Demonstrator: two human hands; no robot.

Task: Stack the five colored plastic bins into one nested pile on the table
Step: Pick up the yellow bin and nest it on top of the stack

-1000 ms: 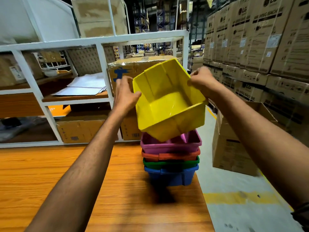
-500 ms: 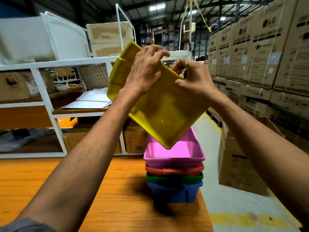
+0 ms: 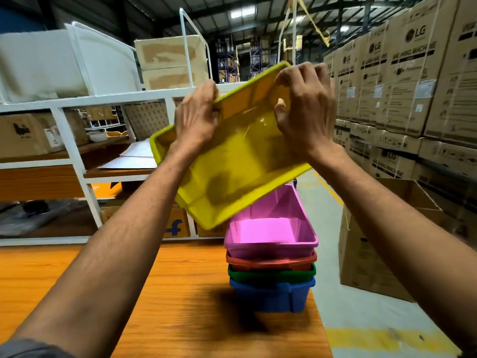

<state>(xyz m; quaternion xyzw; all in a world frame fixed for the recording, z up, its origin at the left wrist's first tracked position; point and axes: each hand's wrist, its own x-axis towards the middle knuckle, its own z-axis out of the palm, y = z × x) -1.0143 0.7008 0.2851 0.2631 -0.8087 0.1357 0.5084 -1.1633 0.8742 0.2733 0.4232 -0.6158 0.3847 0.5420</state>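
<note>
A yellow bin (image 3: 240, 174) hangs tilted in the air above a nested pile, its underside toward me. My left hand (image 3: 197, 117) grips its left rim and my right hand (image 3: 304, 109) grips its upper right edge. Below it the pile stands near the right edge of the wooden table (image 3: 160, 301): a pink bin (image 3: 271, 228) on top, then a red bin (image 3: 271, 262), a green bin (image 3: 271, 274) and a blue bin (image 3: 271, 295) at the bottom. The yellow bin's lowest corner overlaps the pink bin's far left rim.
A white shelf rack (image 3: 77, 161) with papers and cartons stands behind the table. An open cardboard box (image 3: 374, 249) sits on the floor at the right, before a wall of stacked cartons (image 3: 413, 99). The table's right edge runs just beside the pile.
The yellow bin has been turned in my hands from opening toward me to underside toward me, and has swung flatter and to the right. My hands shifted along its edges.
</note>
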